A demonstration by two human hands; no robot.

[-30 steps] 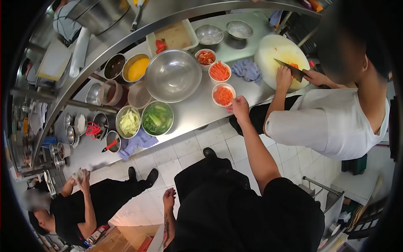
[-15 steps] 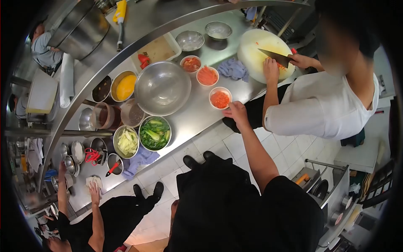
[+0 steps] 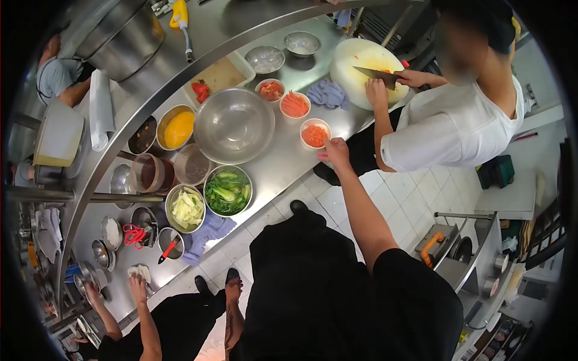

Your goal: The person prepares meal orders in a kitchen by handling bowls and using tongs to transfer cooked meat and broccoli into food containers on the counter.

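Note:
My right hand (image 3: pixel 335 153) is closed at the near side of a small white bowl (image 3: pixel 327 126) of chopped orange-red pieces (image 3: pixel 314 136). The thumb lies at the rim and the fingers reach below it. This bowl stands near the counter's front edge. Just behind it are a bowl of orange-red strips (image 3: pixel 294 104) and another of red pieces (image 3: pixel 271 90). My left hand (image 3: pixel 233 290) hangs low beside my dark clothing, away from the counter; how its fingers are set is unclear.
A large steel bowl (image 3: pixel 235 125), a bowl of greens (image 3: pixel 227 191) and a blue cloth (image 3: pixel 328 95) occupy the counter (image 3: pixel 282 161). On the right, a co-worker cuts with a knife (image 3: pixel 379 77) on a round board (image 3: pixel 355 60). Another co-worker's hands (image 3: pixel 138 290) work at lower left.
My right hand has shifted slightly up and left, its thumb now at the bowl's rim. My left hand has come further into view. The co-worker at lower left has moved a hand.

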